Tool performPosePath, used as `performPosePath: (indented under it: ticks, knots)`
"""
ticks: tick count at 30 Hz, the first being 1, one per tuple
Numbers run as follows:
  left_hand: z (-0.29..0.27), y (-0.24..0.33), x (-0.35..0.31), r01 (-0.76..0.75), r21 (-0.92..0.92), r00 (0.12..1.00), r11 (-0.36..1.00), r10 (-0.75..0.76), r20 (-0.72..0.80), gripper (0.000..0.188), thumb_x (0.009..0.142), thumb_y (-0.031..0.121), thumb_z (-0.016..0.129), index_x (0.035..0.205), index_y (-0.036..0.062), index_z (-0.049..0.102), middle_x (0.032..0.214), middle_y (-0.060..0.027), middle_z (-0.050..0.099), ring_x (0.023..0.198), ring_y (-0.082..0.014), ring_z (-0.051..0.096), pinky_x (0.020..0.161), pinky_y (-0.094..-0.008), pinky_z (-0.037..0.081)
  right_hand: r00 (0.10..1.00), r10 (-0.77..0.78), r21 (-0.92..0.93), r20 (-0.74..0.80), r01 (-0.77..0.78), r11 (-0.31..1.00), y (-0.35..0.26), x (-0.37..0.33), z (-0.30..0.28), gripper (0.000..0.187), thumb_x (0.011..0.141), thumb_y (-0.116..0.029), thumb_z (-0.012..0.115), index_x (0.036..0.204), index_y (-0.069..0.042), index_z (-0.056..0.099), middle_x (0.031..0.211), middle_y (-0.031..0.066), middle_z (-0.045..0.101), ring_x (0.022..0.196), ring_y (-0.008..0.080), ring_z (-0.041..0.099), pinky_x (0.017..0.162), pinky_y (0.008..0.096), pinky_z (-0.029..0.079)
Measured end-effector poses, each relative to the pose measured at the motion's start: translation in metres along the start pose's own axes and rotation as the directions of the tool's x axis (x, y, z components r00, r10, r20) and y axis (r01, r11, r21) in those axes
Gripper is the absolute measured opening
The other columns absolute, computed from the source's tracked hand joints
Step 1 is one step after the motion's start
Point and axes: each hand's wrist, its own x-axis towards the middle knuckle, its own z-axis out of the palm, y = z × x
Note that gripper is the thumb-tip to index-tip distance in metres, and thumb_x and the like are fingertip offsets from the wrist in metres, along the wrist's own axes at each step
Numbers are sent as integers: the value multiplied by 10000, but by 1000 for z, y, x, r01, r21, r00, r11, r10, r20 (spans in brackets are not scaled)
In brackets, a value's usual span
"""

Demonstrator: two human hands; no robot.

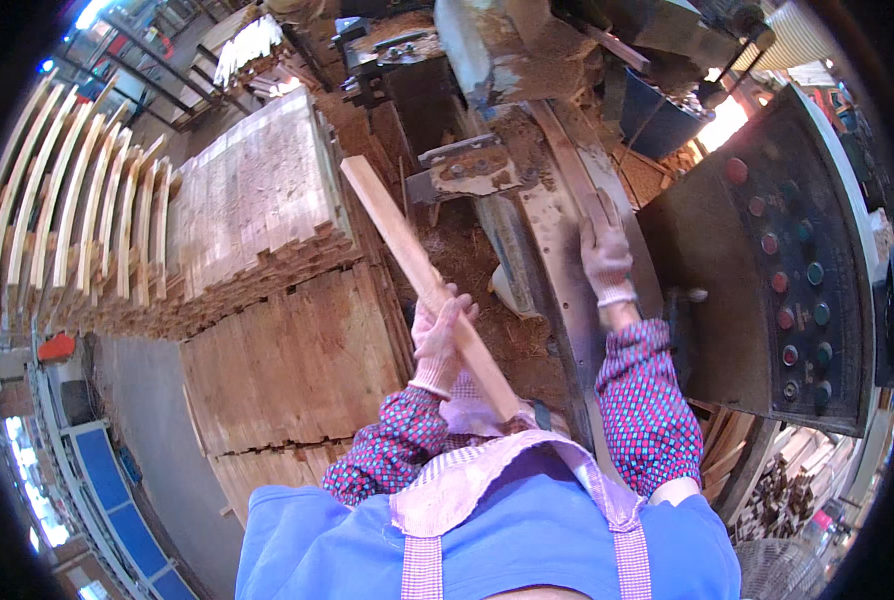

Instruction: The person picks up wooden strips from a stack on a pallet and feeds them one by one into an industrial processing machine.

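Note:
My left hand [441, 335], in a pale knitted glove, is closed round a long wooden strip [392, 230]. That strip slants from the far left down to the front of my apron. On the metal bed of a woodworking machine [557, 255], a second wooden strip [564, 150] lies lengthwise and runs forward under the machine's head. My gloved right hand [607, 258] grips the near end of this second strip, its fingers pointing forward along the wood. The underside of that grip is hidden.
Boards are stacked high [257, 190] to the left, with loose strips [77, 200] leaning beyond them. A control panel [767, 260] with coloured buttons stands close on the right. A metal bracket [467, 165] juts beside the bed. Wood offcuts [792, 480] lie at lower right.

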Motion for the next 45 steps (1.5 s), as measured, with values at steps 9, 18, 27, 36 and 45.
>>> performPosePath:
  ticks: [9,18,27,36,45]
  knots:
    - [21,17,-6,-256,330,849,909,48,527,700,948,273,645,1504,13,310,1490,-150,424,1404,-260,370,1178,-364,249,888,118,362,445,-299,883,-138,-131,-76,713,813,-170,728,1436,1,426,1385,243,521,1257,381,540,1044,378,451]
    - [-52,200,297,262,784,910,-562,413,-8,927,852,513,608,1518,-10,230,1567,-248,252,1462,-365,234,1208,-456,168,870,407,-289,279,-329,899,-63,-232,-107,605,838,-99,663,1397,28,474,1399,300,480,1262,489,485,1065,504,409]
    - [-59,207,401,448,597,857,-666,510,-75,847,686,352,794,1356,59,366,1425,-174,407,1346,-334,388,1090,-446,336,962,90,-398,256,20,917,28,48,32,470,951,-184,508,1410,-85,487,1448,158,477,1324,387,440,1122,459,352]
    - [-27,190,199,-38,655,999,754,33,19,423,796,176,630,1180,18,550,940,-88,632,784,-186,623,747,-349,565,905,73,660,419,-359,660,-137,51,53,573,913,-170,698,1405,16,470,1398,174,534,1290,260,518,1052,356,446]
    - [35,-2,-14,-129,104,973,986,105,207,658,908,261,724,1430,78,367,1206,-93,599,1046,-180,606,898,-327,517,880,108,486,463,-354,799,-151,-143,-82,776,818,-151,696,1487,3,333,1427,278,455,1254,381,545,1014,390,484]
